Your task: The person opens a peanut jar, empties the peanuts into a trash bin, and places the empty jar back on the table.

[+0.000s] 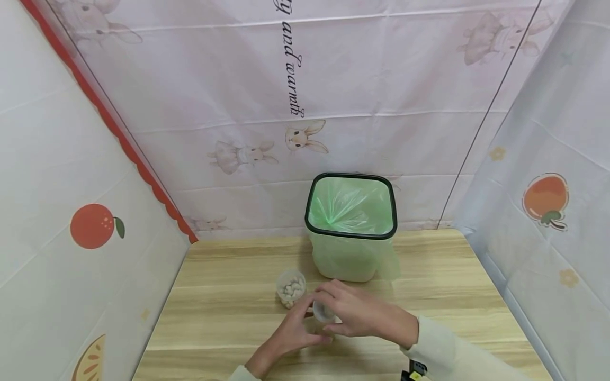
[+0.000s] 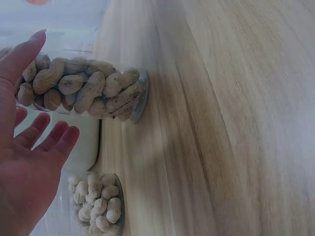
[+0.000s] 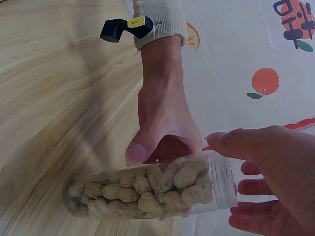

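A clear jar of unshelled peanuts (image 3: 147, 189) stands upright on the wooden table, its round top (image 1: 324, 312) facing up between both hands. My left hand (image 1: 296, 330) stands around the jar's side, thumb stretched out and fingers loosely bent on the far side. In the left wrist view, those fingers (image 2: 59, 140) lie apart from one another beside the jar. From the right, my right hand (image 1: 355, 311) spreads around the jar's top. The right thumb (image 3: 221, 141) lies just beside the neck, and the fingertips are right at the rim.
Left of the hands, a second clear container (image 1: 290, 288) holds paler unshelled peanuts. Behind the jars stands a bin (image 1: 350, 259) with a black rim and a green plastic liner. Printed cloth (image 1: 238, 95) hangs behind the table (image 1: 229, 296) and along both sides.
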`<state>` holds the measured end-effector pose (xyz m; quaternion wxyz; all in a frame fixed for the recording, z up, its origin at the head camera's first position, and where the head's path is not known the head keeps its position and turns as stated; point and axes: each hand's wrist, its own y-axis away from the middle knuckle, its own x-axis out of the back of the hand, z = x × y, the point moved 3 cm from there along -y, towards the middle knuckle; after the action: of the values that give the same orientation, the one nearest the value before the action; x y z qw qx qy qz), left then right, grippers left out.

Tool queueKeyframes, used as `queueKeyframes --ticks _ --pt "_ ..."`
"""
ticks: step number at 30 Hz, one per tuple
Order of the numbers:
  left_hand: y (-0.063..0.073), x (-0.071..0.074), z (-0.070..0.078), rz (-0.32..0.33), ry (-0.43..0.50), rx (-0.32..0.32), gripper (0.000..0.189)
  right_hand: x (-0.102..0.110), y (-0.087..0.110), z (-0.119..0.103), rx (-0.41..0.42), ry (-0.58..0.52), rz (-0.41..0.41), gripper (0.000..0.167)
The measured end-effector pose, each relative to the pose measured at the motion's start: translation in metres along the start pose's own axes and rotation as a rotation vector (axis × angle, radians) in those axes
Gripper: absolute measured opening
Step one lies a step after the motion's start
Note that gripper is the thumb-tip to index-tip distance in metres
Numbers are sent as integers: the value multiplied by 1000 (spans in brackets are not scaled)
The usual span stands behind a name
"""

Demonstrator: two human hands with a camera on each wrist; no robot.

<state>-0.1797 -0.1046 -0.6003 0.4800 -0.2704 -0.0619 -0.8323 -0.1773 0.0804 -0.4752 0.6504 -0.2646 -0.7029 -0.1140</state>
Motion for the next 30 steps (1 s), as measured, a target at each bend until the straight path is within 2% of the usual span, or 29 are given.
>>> queueKeyframes --ticks 9,16,24,30 --pt "-2 -8 -4 2 44 -15 86 -4 -3 -2 0 29 -16 65" --pt "-2 -10 -4 23 65 35 79 -4 -6 -3 -20 54 -41 61" --pt "-3 -11 -2 49 30 -7 76 -8 -9 -4 -1 88 1 53" --pt "-3 -11 -1 39 19 25 79 -8 -11 -4 -18 93 -8 48"
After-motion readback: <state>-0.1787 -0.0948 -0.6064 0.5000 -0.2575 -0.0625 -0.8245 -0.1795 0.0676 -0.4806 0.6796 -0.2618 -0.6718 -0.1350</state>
